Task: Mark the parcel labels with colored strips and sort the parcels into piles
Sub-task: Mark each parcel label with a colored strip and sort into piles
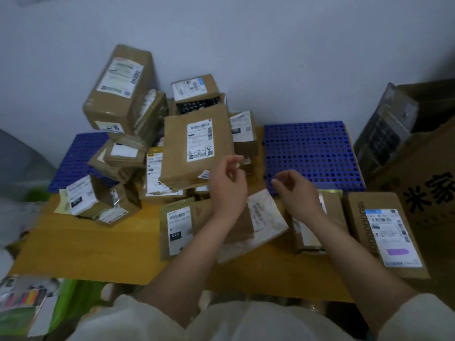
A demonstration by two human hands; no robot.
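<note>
Both hands hover over the parcel pile (172,148) on the desk (98,242): left hand (227,185) and right hand (295,193), each grip loosely curled, holding nothing.

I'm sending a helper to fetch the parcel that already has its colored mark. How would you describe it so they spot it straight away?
Start at the yellow table and go to its near right corner, below the empty blue perforated mat. The brown box lying flat there, beside the big printed carton, is the one. Its white label carries a purple strip, which no other visible label shows.
</note>
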